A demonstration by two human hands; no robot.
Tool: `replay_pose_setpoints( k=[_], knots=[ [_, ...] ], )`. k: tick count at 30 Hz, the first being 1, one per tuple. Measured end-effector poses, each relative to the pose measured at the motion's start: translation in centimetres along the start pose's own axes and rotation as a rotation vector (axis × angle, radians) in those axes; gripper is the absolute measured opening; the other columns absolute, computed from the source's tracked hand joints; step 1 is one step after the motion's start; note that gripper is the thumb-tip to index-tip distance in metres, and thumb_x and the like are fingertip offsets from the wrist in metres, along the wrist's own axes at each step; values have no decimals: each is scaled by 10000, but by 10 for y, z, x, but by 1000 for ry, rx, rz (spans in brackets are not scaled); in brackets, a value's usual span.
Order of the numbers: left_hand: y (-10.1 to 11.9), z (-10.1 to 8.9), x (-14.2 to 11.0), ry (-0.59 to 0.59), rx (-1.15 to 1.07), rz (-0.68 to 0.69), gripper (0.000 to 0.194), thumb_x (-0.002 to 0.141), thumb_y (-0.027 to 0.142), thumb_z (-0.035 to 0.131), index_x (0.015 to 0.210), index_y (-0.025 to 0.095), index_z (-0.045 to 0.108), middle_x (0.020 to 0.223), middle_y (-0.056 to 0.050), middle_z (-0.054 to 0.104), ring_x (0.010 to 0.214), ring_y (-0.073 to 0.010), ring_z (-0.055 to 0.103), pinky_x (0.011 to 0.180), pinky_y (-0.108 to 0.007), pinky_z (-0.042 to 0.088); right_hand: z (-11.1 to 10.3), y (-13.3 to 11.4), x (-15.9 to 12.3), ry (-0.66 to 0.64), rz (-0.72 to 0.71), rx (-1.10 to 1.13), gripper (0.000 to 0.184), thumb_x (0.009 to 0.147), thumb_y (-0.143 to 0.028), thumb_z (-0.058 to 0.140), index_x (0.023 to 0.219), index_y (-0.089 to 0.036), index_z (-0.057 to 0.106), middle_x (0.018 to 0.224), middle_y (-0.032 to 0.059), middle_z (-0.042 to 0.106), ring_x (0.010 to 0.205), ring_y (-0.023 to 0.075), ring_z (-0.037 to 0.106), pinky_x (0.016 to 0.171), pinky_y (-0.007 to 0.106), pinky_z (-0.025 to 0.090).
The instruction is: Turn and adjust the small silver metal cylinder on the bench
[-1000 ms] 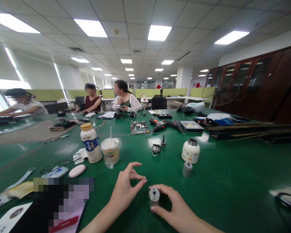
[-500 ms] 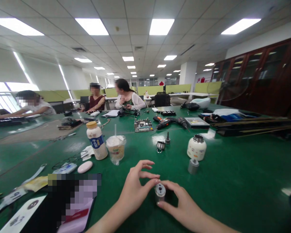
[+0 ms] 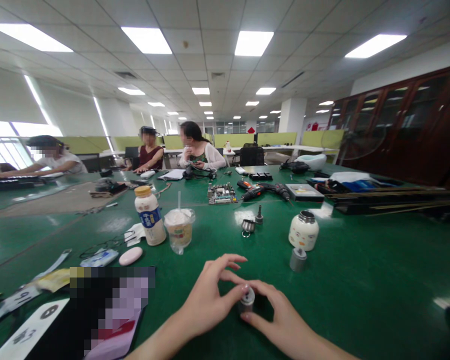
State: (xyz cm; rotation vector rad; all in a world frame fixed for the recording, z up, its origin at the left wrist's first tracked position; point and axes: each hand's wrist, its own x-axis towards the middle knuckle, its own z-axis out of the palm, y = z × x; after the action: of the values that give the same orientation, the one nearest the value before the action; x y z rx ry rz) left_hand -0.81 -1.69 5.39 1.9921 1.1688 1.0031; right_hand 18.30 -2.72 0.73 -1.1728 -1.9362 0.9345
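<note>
My right hand (image 3: 281,315) grips a small silver metal cylinder (image 3: 248,303) between thumb and fingers, upright at the table surface. Over its top, the thumb and a finger of my left hand (image 3: 208,297) come together, while the other fingers stretch out above. Whether a small part sits between those fingertips is hidden. A similar grey metal cylinder (image 3: 297,260) stands to the right, in front of a cream flask (image 3: 303,232) with a cartoon print and no lid. Beyond my hands lie a steel cap with a ring (image 3: 248,228) and a dark pointed fitting (image 3: 259,216).
At left stand a milk tea bottle (image 3: 149,220) and a plastic cup with straw (image 3: 179,232), near a pink oval case (image 3: 131,256). Further back lie a circuit board (image 3: 222,194), power drills (image 3: 253,191) and a flat box (image 3: 303,191). Several people sit across the table.
My left thumb has moved onto the top of the cylinder, covering the holes that showed there before. My right hand keeps its grip. The view has shifted slightly.
</note>
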Motion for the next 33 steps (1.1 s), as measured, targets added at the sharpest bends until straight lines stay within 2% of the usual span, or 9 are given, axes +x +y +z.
replay_pose_setpoints(
  k=[3,6,8,12,14,18,22,28,33],
  knots=[
    [2,-2,2,70,-10,-27,271,884,347,605,1129,233,589,750,-12,746,975,-242,654,957,-389,404,-1,-2,0,-16,-19,13,376,791,-277,713,1161,-251,652,1161,35,683,1081,253,599,977,387,438],
    [3,0,0,51,-7,5,364,870,357,628,1212,256,557,968,-30,760,1083,-241,615,994,-390,383,-1,-2,0,-15,-18,7,359,789,-271,714,1142,-241,657,1144,37,689,1070,255,600,967,388,441],
    [3,1,-1,6,4,4,425,866,365,633,1271,290,529,1017,-13,755,1154,-241,574,993,-380,381,0,-1,-1,-6,-12,4,371,786,-272,717,1150,-235,652,1156,43,685,1080,258,596,972,390,439],
    [3,-1,1,71,64,-50,313,914,390,547,1192,250,581,750,-2,741,925,-238,654,908,-375,416,-1,-3,0,-17,-13,4,360,789,-275,714,1142,-234,654,1176,46,679,1092,256,595,986,391,431],
    [4,-4,3,108,77,-38,304,913,384,549,1177,235,579,746,-6,736,886,-235,658,917,-386,410,-1,-4,1,-21,-11,2,353,790,-276,712,1135,-231,657,1169,47,682,1089,256,598,986,393,432],
    [6,-7,-1,-17,27,38,450,866,288,630,1297,273,505,1039,-36,751,1171,-257,559,1022,-416,355,-1,-2,0,-8,-7,-13,375,784,-285,715,1148,-218,656,1158,62,685,1087,267,599,977,405,442],
    [3,0,-5,-109,13,42,498,850,171,612,1322,279,494,1063,-33,748,1187,-255,547,1029,-428,351,2,4,-1,16,-15,-23,389,789,-311,711,1161,-217,646,1195,74,670,1118,276,589,995,415,435],
    [-1,10,-3,20,32,16,425,820,182,661,1218,268,536,889,-11,770,1034,-247,600,960,-395,383,3,7,0,3,-27,-20,408,794,-320,710,1186,-236,633,1214,62,662,1127,267,585,1003,412,430],
    [-7,5,4,160,77,-26,402,789,202,700,1152,256,535,863,2,772,967,-247,633,929,-393,384,1,2,-1,-2,-9,-15,386,789,-308,712,1162,-237,646,1161,54,682,1087,261,600,986,405,436]
  ],
)
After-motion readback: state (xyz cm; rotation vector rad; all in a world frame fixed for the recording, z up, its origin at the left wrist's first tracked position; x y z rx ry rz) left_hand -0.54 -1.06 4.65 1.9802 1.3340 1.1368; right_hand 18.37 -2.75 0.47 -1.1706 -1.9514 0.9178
